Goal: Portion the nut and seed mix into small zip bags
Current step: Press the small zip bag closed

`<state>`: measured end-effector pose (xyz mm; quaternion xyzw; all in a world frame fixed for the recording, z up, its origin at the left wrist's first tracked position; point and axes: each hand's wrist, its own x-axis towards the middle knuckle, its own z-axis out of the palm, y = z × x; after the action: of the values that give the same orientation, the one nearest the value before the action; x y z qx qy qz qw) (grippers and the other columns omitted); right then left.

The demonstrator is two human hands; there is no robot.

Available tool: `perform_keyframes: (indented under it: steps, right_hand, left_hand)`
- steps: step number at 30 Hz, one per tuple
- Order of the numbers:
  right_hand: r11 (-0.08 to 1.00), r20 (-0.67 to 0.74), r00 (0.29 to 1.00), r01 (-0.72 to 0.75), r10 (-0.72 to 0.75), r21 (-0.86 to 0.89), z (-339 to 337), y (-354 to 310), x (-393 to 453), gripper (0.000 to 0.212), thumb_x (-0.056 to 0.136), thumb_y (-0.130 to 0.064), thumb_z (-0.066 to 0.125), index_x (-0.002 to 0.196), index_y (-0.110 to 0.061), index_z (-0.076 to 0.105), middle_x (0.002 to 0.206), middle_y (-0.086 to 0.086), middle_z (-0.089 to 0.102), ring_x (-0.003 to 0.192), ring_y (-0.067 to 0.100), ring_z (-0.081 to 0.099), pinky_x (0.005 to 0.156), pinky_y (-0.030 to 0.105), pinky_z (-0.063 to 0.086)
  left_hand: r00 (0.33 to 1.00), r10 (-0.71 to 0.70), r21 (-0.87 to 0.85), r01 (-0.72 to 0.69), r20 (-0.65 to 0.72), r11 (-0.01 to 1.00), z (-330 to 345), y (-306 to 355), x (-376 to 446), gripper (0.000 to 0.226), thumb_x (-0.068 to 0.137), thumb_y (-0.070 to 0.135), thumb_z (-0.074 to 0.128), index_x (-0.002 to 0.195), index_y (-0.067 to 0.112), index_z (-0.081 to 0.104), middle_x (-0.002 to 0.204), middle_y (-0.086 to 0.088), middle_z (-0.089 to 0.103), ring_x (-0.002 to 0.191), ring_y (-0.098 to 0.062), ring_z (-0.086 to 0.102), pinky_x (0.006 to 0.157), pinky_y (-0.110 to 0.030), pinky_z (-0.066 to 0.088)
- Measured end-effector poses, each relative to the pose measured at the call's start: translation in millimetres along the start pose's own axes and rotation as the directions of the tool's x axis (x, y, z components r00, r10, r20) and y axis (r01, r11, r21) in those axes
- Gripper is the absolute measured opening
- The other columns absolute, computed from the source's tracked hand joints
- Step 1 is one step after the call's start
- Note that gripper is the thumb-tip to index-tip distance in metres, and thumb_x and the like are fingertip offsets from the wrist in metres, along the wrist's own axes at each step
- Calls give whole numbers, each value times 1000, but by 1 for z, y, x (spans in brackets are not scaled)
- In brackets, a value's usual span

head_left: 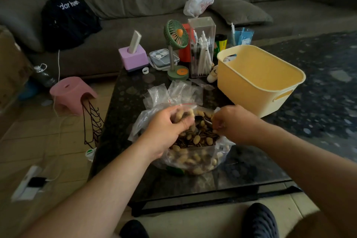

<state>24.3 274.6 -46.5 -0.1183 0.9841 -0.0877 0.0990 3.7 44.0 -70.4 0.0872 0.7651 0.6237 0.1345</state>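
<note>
Forearms, bare, enter from lower frame, converging at frame centre. Coffee table (123,114): dark, glossy top. Yellow tub (257,81), upper right of centre: smooth plastic, rounded, apparently empty, so no finished portions visible; task judged early. Bulk bag (195,158), centre: crinkled clear film, pale peanut shells over dark striped seeds. Empty zip bags (173,92) heaped just behind. Left hand (164,131): fingers curled round small zip bag (185,112) with peanuts. Right hand (231,123): fingertips pinched together on nuts beside it.
</note>
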Motion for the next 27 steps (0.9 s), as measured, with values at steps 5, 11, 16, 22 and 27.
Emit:
perform_keyframes:
  steps: [5, 11, 16, 22, 27]
  right_hand:
    - [933, -251, 967, 42, 53, 358, -10, -17, 2, 30, 93, -49, 71, 118, -34, 67, 104, -15, 64, 90, 1, 60, 74, 18, 44]
    - [588, -179, 976, 71, 127, 805, 2, -46, 6, 17, 94, -40, 75, 107, -29, 74, 79, -24, 71, 70, -7, 64, 68, 18, 50]
    - [509, -216, 964, 110, 155, 853, 6, -52, 7, 4, 93, -30, 78, 94, -26, 77, 66, -18, 68, 61, 0, 60, 62, 23, 52]
    - [34, -62, 960, 55, 274, 998, -4, -67, 9, 15, 103, -14, 62, 89, -6, 65, 83, 11, 68, 70, 20, 66, 70, 36, 60]
    - [52, -147, 958, 138, 247, 989, -11, -71, 8, 8, 101, -20, 67, 101, -12, 69, 88, 5, 70, 74, 18, 68, 78, 45, 61]
  left_hand:
    - [998, 14, -87, -19, -55, 996, -8, -3, -3, 35, 95, 29, 73, 128, 25, 63, 116, 6, 77, 116, -13, 71, 105, -34, 54]
    - [999, 40, -184, -44, -26, 982, -7, -1, -14, 49, 86, 36, 74, 131, 18, 62, 120, 1, 78, 118, -16, 72, 104, -33, 55]
    - [999, -3, -218, 10, 35, 976, -13, 5, -20, 46, 89, 34, 71, 133, 23, 63, 123, -2, 77, 118, -14, 71, 96, -25, 56]
    - [998, -42, -355, 53, 38, 933, -17, 23, -17, 46, 83, 18, 75, 127, 10, 65, 108, -4, 79, 98, -13, 75, 85, -24, 59]
    - [999, -47, -391, 50, 18, 919, -16, 33, -14, 37, 89, 10, 73, 126, 8, 69, 119, -13, 78, 113, -25, 74, 101, -38, 57]
